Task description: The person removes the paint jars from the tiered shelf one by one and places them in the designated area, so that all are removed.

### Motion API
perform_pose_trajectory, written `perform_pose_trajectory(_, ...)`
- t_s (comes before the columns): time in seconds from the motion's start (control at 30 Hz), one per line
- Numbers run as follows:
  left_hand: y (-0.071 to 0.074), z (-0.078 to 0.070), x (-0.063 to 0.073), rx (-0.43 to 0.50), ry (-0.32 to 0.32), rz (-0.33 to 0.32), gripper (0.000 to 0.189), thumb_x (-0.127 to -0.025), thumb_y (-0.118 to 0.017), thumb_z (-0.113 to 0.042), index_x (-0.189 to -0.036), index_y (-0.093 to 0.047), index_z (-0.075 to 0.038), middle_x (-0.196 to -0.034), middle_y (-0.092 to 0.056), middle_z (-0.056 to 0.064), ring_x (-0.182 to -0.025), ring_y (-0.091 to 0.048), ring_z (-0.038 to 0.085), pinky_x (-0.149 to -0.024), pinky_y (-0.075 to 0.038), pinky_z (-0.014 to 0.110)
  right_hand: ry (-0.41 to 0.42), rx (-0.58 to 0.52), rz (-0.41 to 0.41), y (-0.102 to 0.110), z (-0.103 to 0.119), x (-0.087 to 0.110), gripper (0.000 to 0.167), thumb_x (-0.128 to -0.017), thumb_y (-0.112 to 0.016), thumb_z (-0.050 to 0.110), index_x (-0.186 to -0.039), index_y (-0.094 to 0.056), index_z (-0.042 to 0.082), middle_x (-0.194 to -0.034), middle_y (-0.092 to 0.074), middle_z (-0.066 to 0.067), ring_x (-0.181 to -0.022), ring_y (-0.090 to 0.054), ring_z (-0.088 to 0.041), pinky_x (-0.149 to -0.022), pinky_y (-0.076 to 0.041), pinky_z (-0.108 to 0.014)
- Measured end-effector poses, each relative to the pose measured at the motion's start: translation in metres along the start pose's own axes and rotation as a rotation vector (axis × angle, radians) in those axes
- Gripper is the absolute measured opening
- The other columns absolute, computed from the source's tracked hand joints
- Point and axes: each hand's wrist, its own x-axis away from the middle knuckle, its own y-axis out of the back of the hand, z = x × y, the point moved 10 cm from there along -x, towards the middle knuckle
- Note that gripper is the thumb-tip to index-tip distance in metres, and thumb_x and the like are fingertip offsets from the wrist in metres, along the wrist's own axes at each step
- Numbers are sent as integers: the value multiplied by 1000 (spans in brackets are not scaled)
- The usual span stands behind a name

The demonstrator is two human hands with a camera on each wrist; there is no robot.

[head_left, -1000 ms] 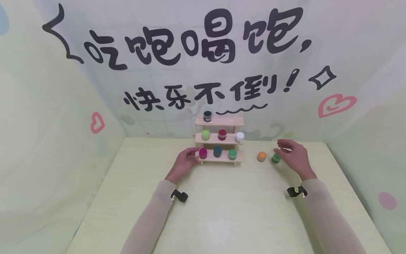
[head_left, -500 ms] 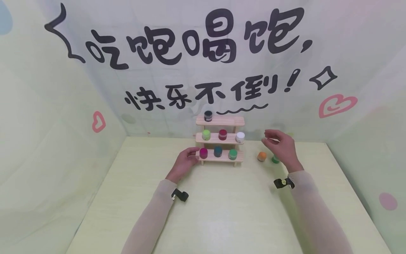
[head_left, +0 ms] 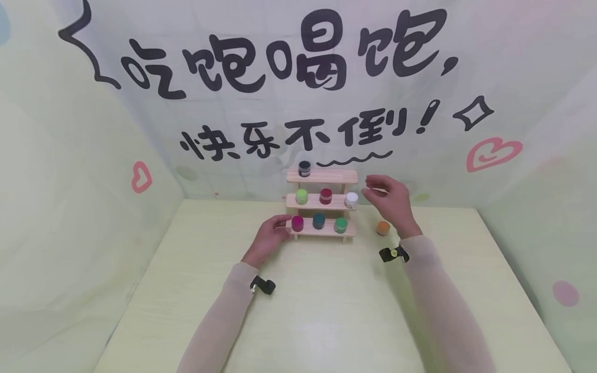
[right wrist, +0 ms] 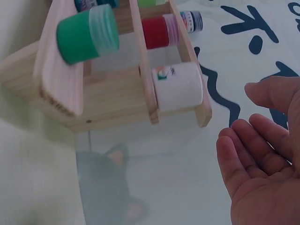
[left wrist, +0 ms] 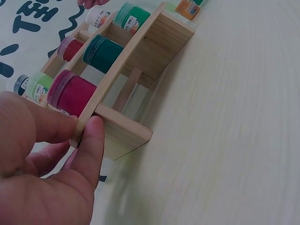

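A three-tier wooden display stand (head_left: 331, 176) holds small paint jars. My left hand (head_left: 268, 238) pinches the left end of its lowest board between thumb and fingers, beside a magenta jar (left wrist: 72, 93). Dark teal (head_left: 318, 221) and green (head_left: 341, 225) jars share that board. Light green (head_left: 301, 196), red (head_left: 325, 196) and white (head_left: 352, 200) jars line the middle tier, with a black jar (head_left: 304, 168) on top. Right of the stand, near the white jar, my right hand (head_left: 392, 202) hovers with fingers loosely bent and nothing between them, as the right wrist view shows.
An orange jar (head_left: 383, 228) stands on the table (head_left: 317, 311) right of the stand. Another green jar, hidden by my right hand in the head view, peeks out beside it in the left wrist view. A printed cloth (head_left: 256, 109) hangs close behind the stand.
My right hand has moved left and upward, from beside the loose green jar to near the stand's right side. The left hand keeps its grip on the board, and the jars stay put.
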Motion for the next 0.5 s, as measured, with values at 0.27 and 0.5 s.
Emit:
perform_pose_trajectory(0.27, 3, 1, 1, -10, 4, 1, 48, -96, -67, -5, -143, -63, -13, -139, -63, 14, -129, -62, 29, -109, -57, 40, 95, -39, 30, -25, 26, -12, 39, -97, -76, 16, -134, -70, 6, -132, -72, -14, -124, -68, -29, -103, -59, -27)
perform_pose_trajectory(0.5, 3, 0, 0, -26, 2, -5, 49, -95, -68, -7, -143, -63, -16, -141, -62, 13, -134, -58, 30, -116, -51, 45, 131, -27, 43, -44, 47, -18, 39, -96, -77, 15, -133, -70, 6, -128, -74, -15, -121, -69, -29, -105, -60, -38)
